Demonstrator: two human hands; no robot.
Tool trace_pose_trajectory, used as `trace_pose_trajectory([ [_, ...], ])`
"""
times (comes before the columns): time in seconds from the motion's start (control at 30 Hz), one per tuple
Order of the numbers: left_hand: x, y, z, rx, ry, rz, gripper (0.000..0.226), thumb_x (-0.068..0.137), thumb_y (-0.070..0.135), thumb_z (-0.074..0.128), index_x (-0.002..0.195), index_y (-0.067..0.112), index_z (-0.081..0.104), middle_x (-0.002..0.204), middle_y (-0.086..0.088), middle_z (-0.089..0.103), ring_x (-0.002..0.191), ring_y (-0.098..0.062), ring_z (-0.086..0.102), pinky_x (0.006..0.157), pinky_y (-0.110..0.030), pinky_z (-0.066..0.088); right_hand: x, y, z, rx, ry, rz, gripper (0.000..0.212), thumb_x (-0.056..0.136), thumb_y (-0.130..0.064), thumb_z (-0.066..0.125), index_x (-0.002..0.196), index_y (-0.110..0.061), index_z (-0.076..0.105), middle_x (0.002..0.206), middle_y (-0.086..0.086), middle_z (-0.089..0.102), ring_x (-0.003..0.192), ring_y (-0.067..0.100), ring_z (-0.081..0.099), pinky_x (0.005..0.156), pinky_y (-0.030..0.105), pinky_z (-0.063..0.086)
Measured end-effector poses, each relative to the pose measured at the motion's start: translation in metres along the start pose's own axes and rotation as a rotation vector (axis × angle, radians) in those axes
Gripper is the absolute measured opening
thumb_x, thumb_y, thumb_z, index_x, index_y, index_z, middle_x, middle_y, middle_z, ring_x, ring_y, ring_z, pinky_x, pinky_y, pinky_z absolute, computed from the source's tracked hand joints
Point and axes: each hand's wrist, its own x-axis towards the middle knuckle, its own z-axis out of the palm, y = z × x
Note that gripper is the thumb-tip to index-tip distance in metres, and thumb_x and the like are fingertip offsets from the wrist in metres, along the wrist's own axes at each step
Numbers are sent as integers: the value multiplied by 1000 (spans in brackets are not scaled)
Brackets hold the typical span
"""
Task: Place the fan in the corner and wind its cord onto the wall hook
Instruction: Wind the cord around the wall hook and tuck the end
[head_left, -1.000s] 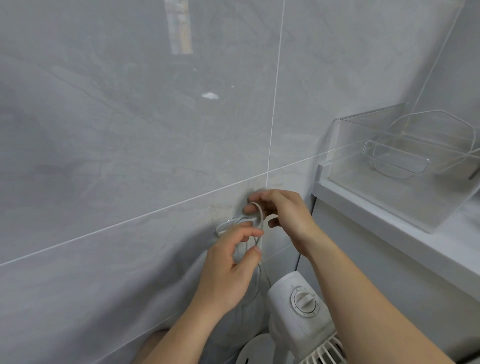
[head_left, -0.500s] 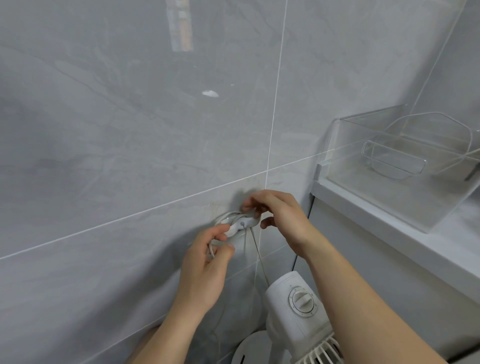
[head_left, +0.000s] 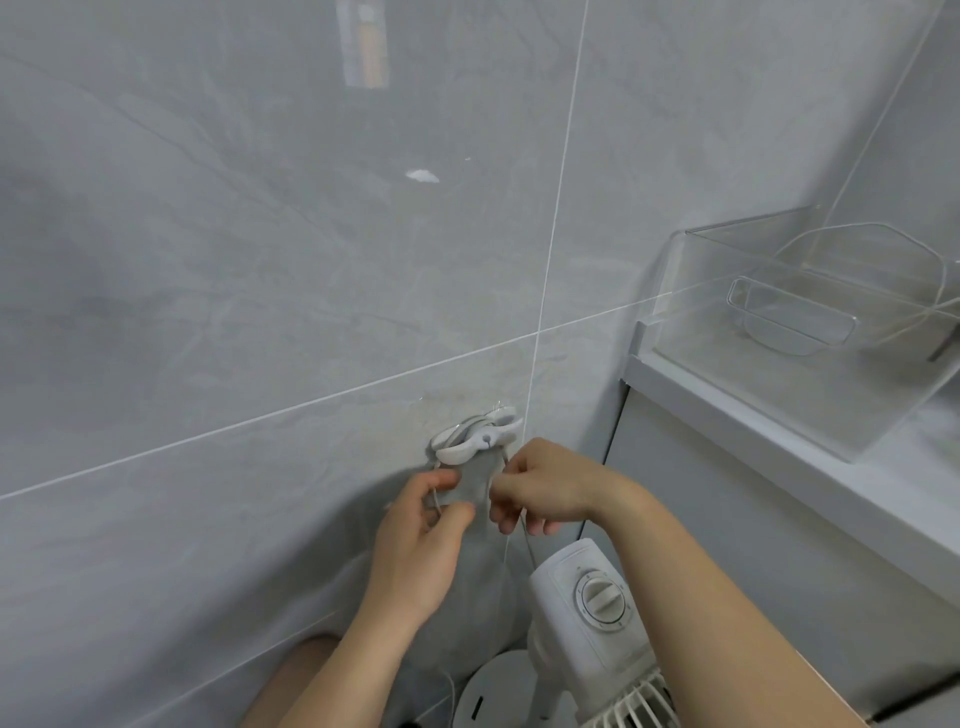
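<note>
Both hands lower than half a second ago, dropped from the wall hook (head_left: 480, 434) to just beneath it, leaving several white loops and the plug bunched on the hook without support — a sign, probably, that the winding is nearly done and only slack remains to tidy. Left hand (head_left: 421, 540) curled, thumb and forefinger pinching a thin strand of the cord (head_left: 525, 535) that hangs below the hook; right hand (head_left: 545, 486) likewise curled, fingertips pinching a strand that runs down toward the fan (head_left: 589, 618). Fan already standing low in the corner, upright, against the tiled wall (head_left: 260, 260) and beside the grey cabinet (head_left: 727, 519) — control dial facing up, round base and a slice of grille visible at the bottom edge. On the cabinet top, well apart from the hands, a clear plastic bin (head_left: 810, 332) with a moulded handle cut-out; nothing plainly inside, though a thin wire-like outline shows through or behind its far wall, hard to tell which
</note>
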Motion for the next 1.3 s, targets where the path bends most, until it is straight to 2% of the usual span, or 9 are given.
trace_pose_trajectory([
  [0.1,4,-5,6,6,-30,-29,37,72,39,59,108,43,64,90,-3,67,86,-23,66,86,-45,58,2,3,1,-43,-21,49,26,92,-22,58,100,-7,77,96,5,82,65,14,66,66,29,56],
  [0.3,16,-6,18,-37,-120,-66,26,93,21,65,116,33,71,108,14,71,98,-3,66,96,-36,55,6,14,-1,-143,-2,101,24,88,-23,62,106,-16,75,105,1,77,93,20,76,61,29,55],
  [0.4,20,-2,24,-109,-158,-80,22,95,20,63,112,28,75,109,15,75,101,6,66,96,-28,52,4,11,-1,-163,-27,99,24,91,-27,65,111,-19,74,95,-1,70,82,18,69,62,28,53],
  [0.57,23,4,35,-166,-173,-89,23,95,16,61,111,25,75,104,8,78,96,1,70,95,-26,52,7,9,1,-182,-17,111,22,98,-24,54,98,-13,73,91,3,74,85,24,71,65,25,49],
  [0.67,22,6,35,-161,-198,-93,26,97,17,60,119,26,72,108,10,77,106,0,67,101,-30,51,7,9,-3,-170,8,147,26,101,-20,48,81,-19,64,77,-2,72,78,22,72,57,23,45],
  [0.73,20,7,34,-141,-227,-87,31,98,20,60,126,27,68,115,13,74,111,0,65,104,-32,50,6,9,-5,-165,27,161,26,103,-23,45,87,-16,63,77,-1,71,78,23,72,53,24,41],
  [0.93,5,9,29,-52,-251,27,48,78,40,61,125,42,64,124,20,68,113,7,62,102,-28,48,20,19,-9,-104,172,189,37,102,-29,42,102,-7,71,93,4,81,82,25,77,55,26,41],
  [1.07,-1,13,24,26,-246,157,39,79,37,59,116,46,65,117,22,69,114,9,59,91,-17,47,32,23,-9,-84,268,172,36,97,-34,45,87,-13,72,81,1,81,81,24,77,87,36,58],
  [1.3,-7,23,14,86,-239,280,34,96,25,65,123,44,64,118,26,63,113,7,58,89,-16,43,30,14,-10,-9,575,125,26,100,-38,51,87,-21,65,96,6,71,94,31,65,71,33,44],
])
